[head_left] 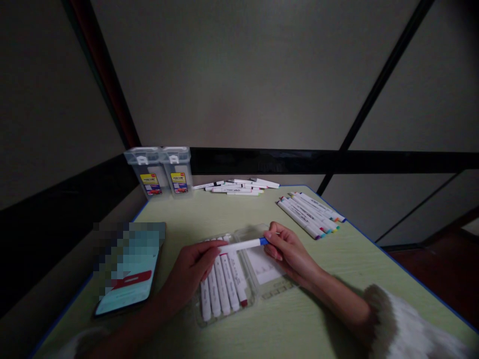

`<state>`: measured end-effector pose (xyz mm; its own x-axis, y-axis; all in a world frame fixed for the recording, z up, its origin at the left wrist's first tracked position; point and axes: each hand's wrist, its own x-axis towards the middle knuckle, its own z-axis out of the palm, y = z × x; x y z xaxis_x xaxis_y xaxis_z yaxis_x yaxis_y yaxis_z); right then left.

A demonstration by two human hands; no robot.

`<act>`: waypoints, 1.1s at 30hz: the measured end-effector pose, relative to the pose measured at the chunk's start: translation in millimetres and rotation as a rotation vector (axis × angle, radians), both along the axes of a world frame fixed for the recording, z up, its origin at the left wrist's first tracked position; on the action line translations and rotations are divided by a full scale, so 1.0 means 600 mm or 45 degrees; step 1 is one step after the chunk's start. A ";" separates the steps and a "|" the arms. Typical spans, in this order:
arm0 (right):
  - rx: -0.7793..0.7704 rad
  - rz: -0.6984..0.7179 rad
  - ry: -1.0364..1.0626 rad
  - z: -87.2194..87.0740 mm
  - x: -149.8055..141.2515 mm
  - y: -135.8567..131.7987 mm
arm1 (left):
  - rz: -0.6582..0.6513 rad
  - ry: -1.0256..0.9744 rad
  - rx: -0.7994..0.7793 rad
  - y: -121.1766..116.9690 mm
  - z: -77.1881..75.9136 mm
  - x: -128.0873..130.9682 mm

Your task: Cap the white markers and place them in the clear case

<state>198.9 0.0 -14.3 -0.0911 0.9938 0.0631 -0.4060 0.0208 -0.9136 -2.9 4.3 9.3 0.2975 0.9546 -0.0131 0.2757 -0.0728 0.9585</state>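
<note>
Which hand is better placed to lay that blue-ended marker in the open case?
Probably the left hand: it holds the marker near the filled half of the case, while the right hand is nearer the other half.

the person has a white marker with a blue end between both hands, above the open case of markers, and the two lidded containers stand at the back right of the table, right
Not quite: the two lidded containers stand at the back left, as the head view shows. The rest holds.
</note>
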 end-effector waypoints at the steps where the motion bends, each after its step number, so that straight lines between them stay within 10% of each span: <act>1: -0.003 -0.001 -0.001 0.000 0.000 0.000 | 0.005 0.018 0.010 -0.001 0.000 0.000; 33: 0.040 -0.008 -0.094 0.003 0.005 -0.003 | -0.059 -0.082 0.057 -0.001 -0.010 -0.004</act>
